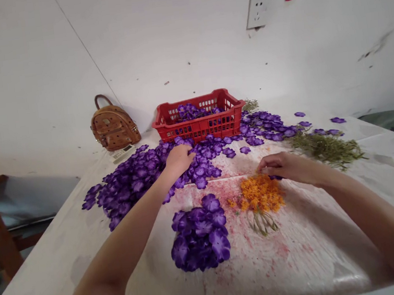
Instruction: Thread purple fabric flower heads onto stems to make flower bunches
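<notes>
My left hand [180,160] reaches into the far part of a wide heap of loose purple artificial flower petals [132,180]. Its fingers are bent together at the petals, and the fingertips are partly hidden. Over the far edge of a bunch of orange flower stamens [261,193] is my right hand [275,165], its fingers curled closed. A bit of a purple petal [275,177] shows beneath those fingers. Thin green stems of the orange bunch point toward me. Left of the bunch, a neat stack of purple petals [199,234] lies near the front.
A red plastic basket [198,130] with purple flowers inside stands against the wall. Green stems [327,147] lie in a pile at the right. At the back left are a brown backpack [114,127] and a light flat device [123,153]. White sheeting [157,288] covers the table.
</notes>
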A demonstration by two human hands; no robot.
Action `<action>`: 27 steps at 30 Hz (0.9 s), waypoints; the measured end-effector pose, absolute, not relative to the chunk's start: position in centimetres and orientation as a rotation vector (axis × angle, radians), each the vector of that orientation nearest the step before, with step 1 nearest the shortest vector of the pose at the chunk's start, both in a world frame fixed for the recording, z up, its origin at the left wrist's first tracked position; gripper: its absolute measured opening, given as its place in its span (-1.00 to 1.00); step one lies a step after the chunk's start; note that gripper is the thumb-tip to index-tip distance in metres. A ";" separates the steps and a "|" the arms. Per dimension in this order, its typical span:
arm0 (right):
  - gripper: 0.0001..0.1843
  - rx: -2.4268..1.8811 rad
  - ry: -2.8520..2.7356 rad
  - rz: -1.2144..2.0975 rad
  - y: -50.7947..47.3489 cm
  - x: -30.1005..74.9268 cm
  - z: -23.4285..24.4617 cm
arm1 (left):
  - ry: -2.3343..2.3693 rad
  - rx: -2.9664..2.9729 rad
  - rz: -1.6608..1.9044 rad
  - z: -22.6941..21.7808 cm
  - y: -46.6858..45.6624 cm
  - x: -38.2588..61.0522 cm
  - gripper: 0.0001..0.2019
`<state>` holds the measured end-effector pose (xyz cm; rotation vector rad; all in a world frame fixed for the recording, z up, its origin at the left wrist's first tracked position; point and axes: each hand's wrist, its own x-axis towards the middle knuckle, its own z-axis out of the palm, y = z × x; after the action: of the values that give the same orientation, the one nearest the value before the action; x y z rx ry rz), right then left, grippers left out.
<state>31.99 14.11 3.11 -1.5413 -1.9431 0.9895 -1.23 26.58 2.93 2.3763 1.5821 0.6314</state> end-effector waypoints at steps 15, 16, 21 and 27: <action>-0.63 -1.771 -1.426 1.074 27.2 22.4 1.6 | 1.201 2.910 0.389 0.5 21.6 -1.1 -0.84; -0.61 -1.741 -1.424 1.110 27.8 21.5 1.6 | 1.234 2.928 0.374 0.6 22.1 -1.7 -0.86; -0.76 -1.517 -1.484 1.284 28.4 16.6 2.5 | 1.512 2.982 0.322 1.1 23.9 -5.2 -0.87; -0.81 -1.323 -1.564 1.407 27.1 14.9 4.9 | 1.714 2.895 0.498 1.5 24.3 -7.8 -0.79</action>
<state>14.90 27.15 4.94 -1.3232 -1.5642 1.4066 -7.83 24.32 1.54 2.8946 1.7137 0.4978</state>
